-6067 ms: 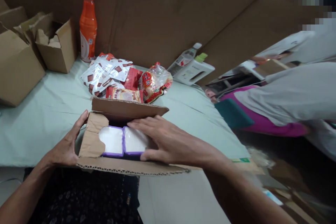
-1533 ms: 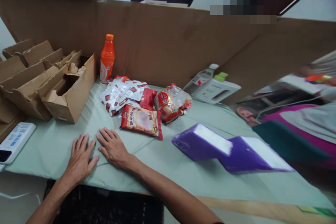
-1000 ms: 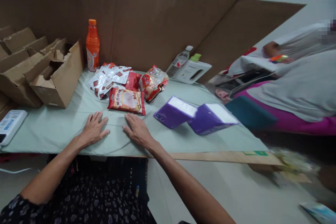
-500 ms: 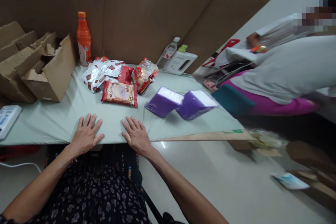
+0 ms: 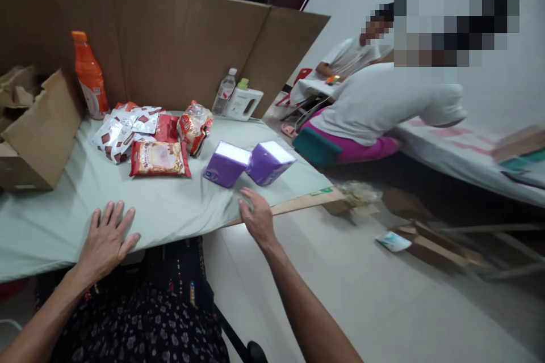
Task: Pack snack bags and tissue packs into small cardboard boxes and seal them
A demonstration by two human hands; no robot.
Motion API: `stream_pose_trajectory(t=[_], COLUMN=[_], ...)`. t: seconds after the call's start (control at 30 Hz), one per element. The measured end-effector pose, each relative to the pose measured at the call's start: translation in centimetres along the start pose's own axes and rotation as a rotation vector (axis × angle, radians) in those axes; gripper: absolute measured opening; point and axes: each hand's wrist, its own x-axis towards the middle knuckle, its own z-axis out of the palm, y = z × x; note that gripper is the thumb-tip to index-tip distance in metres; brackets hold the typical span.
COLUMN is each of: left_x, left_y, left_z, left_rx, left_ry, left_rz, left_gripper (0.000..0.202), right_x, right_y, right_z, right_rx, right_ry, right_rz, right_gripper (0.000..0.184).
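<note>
My left hand (image 5: 106, 241) lies flat on the green tablecloth (image 5: 170, 210) with its fingers spread. Close to the front edge, my right hand (image 5: 256, 215) is raised a little, fingers apart and bent, holding nothing. Just beyond it stand two purple tissue packs (image 5: 227, 163), side by side and apart from the fingers. In front of my left hand lies a red and cream food packet (image 5: 159, 159). Behind that packet are several white-and-brown sachets (image 5: 117, 133), a red packet (image 5: 167, 127) and a clear-and-red bag of food (image 5: 195, 127).
An orange drink bottle (image 5: 89, 79) stands at the back left by a cardboard box (image 5: 40, 130). A clear bottle (image 5: 225, 92) and a white jug (image 5: 244, 102) stand against the cardboard screen (image 5: 183, 39). Two people sit to the right; an open carton (image 5: 438, 247) lies on the floor.
My right hand has lifted from the cloth and moved right, towards the tissue packs. My left hand stays flat. The view has turned to the right.
</note>
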Motion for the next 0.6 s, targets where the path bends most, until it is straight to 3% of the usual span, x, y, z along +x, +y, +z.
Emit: stream_pose_trajectory(t=[0.07, 0.17, 0.3, 0.6], left_x=[-0.1, -0.1, -0.3, -0.3], left_y=[-0.3, -0.6, -0.9, -1.4], left_z=[0.4, 1.0, 1.2, 1.6], left_rx=[0.024, 0.028, 0.070, 0.040], left_ry=[0.035, 0.086, 0.151, 0.212], left_rz=[0.018, 0.039, 0.072, 0.094], left_gripper=[0.056, 0.056, 0.056, 0.059], right_x=[0.8, 0.8, -1.1, -4.8], right_y=[2.2, 3.5, 3.5, 2.9], right_z=[0.3, 1.3, 1.8, 0.5], right_rx=[-0.049, -0.108, -0.169, -0.206], right_ry=[0.020, -0.001, -0.023, 0.014], right_rz=[0.039, 0.048, 0.043, 0.060], right_gripper=[0.051, 0.054, 0.058, 0.057])
